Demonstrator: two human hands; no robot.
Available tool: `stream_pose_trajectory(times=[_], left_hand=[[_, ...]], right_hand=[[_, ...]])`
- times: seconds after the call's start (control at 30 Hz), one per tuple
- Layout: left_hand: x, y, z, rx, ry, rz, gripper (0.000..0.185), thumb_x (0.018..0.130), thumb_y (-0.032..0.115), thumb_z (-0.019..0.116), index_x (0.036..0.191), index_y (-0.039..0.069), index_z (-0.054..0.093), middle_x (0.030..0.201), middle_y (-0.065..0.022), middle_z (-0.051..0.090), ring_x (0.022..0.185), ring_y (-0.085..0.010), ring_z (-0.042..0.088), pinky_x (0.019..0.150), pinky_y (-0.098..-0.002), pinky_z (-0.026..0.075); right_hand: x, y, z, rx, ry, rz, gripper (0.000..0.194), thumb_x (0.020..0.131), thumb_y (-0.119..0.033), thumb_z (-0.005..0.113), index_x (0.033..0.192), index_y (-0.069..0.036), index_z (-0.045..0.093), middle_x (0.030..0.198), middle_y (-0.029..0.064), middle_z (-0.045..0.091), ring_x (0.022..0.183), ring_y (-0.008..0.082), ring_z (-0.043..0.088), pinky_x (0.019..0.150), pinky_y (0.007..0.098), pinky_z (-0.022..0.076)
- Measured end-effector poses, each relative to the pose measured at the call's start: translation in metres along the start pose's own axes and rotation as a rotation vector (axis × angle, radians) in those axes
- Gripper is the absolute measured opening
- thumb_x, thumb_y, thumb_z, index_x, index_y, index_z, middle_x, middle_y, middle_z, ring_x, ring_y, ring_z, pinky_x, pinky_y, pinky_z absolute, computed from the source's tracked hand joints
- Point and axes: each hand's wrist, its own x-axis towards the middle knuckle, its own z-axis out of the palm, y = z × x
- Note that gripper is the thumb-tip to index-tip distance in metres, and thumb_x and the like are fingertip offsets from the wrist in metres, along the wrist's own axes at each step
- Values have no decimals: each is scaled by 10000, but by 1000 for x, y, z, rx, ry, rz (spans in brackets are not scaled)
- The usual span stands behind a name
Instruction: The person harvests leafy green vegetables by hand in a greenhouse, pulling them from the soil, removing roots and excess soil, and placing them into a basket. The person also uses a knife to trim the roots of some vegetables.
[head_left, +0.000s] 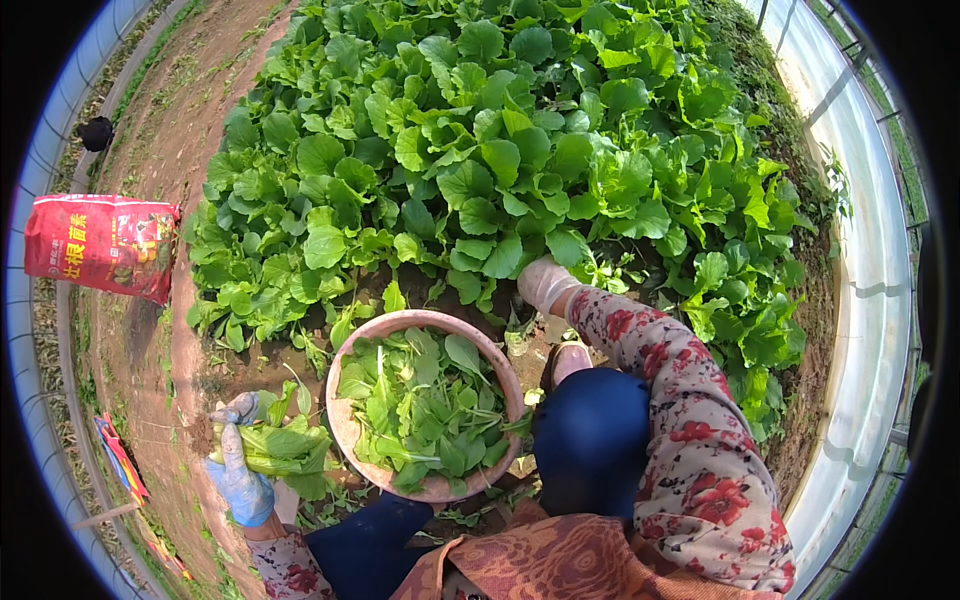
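A blue-and-white glove covers my left hand (244, 465), which is closed around a bunch of leafy greens (285, 446) with soil at the root end. My right hand (546, 283), in a whitish glove, reaches to the near edge of the dense bed of leafy greens (487, 157); leaves hide its fingertips, so its grip cannot be seen. Between my hands stands a round pink plastic basin (341, 427), holding many loose green leaves (427, 405).
A red printed bag (101, 244) stands on the bare soil path at the left. Colourful packaging (124, 457) lies farther down that side. Plastic greenhouse sheeting (862, 315) runs along the right. My knee (592, 442) is just right of the basin.
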Motion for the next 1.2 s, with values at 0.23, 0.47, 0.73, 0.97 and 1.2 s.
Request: stream_pose_trajectory(times=[0.23,0.47,0.73,0.97,1.2], left_hand=[[7,-21,1,190,63,-27,260,964,89,570,1205,-5,545,947,-75,612,793,-139,580,689,-282,496],[18,-26,40,332,241,-175,300,880,60,679,1148,-16,567,809,-49,598,625,-93,514,547,-247,425],[30,-44,27,496,176,-272,236,890,129,703,1081,16,623,766,2,587,603,-67,495,531,-212,394],[29,-44,18,543,65,-262,235,893,128,698,1094,31,623,936,-31,633,678,-69,536,577,-226,441],[2,-39,21,556,-20,-159,266,854,38,713,1107,25,633,1038,-79,667,792,-112,603,661,-249,503]], right_hand=[[42,101,14,36,-135,463,231,806,-261,641,888,-70,741,855,117,706,802,292,688,669,399,545],[46,154,6,36,-194,709,258,788,-287,667,911,-73,740,887,118,708,828,284,688,691,398,549],[50,163,30,31,-253,774,298,768,-317,697,938,-76,738,924,119,711,858,275,689,716,397,555],[38,168,34,19,-294,788,339,750,-343,723,961,-78,736,956,120,713,884,267,689,737,396,559],[33,143,49,-30,-358,794,383,733,-369,749,984,-81,735,988,121,715,910,259,689,759,395,564]])
